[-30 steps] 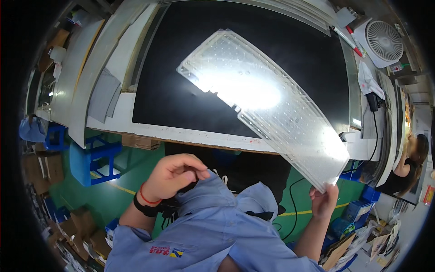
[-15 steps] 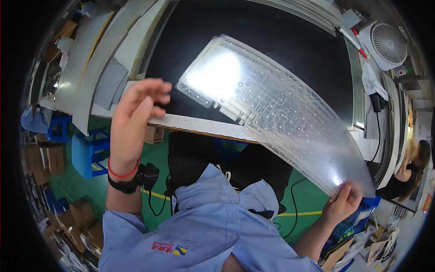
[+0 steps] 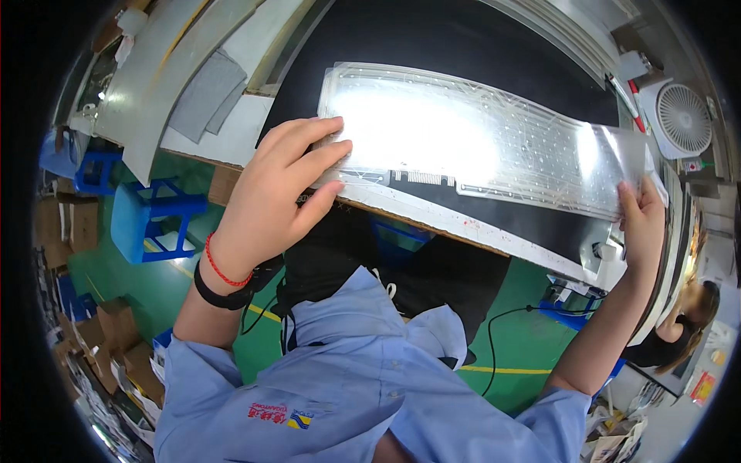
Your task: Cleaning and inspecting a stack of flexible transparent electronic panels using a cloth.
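Observation:
A long, clear keyboard membrane sheet (image 3: 532, 139) with printed traces, dots and a short comb-like tail extends over the front of the black work surface. Strong glare hides much of its left and middle. Thumb and fingers of my right hand (image 3: 644, 216) pinch its right end, which bends upward. At the left end is my left hand (image 3: 289, 174), its fingers apart and stretched out. Its fingertips overlap the sheet's left edge, with the thumb lower down near the corner.
The black work surface (image 3: 432, 31) has a white front edge (image 3: 478, 228). Grey cloths (image 3: 207, 96) lie to the left, a white fan (image 3: 683, 116) and a red marker (image 3: 637, 106) to the right. A blue stool (image 3: 131, 220) stands on the green floor. Another person (image 3: 679, 332) is at far right.
My right hand has moved up and right, swinging the membrane sheet from a slant to nearly level across the work surface. My left hand has come right, to the sheet's left edge.

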The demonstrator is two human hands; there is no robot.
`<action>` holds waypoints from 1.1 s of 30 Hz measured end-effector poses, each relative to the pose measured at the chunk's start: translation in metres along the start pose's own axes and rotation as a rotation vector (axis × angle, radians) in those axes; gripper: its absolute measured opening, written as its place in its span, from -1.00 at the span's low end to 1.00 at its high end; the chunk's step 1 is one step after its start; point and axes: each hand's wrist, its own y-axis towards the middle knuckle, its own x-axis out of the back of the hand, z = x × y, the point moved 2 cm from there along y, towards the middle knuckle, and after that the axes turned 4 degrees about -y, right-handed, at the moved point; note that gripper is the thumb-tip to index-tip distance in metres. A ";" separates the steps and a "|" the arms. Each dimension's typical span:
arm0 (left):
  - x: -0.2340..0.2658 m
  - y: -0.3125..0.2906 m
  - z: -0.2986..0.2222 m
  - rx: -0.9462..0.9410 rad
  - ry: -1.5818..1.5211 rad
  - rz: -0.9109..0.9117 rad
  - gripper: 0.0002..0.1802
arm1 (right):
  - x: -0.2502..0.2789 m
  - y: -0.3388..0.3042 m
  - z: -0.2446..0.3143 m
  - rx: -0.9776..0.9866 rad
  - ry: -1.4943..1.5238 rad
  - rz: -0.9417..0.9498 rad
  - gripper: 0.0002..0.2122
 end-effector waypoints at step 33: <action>-0.014 -0.010 0.013 -0.235 0.149 -0.121 -0.72 | -0.133 -0.064 0.099 0.650 -0.410 0.067 -0.37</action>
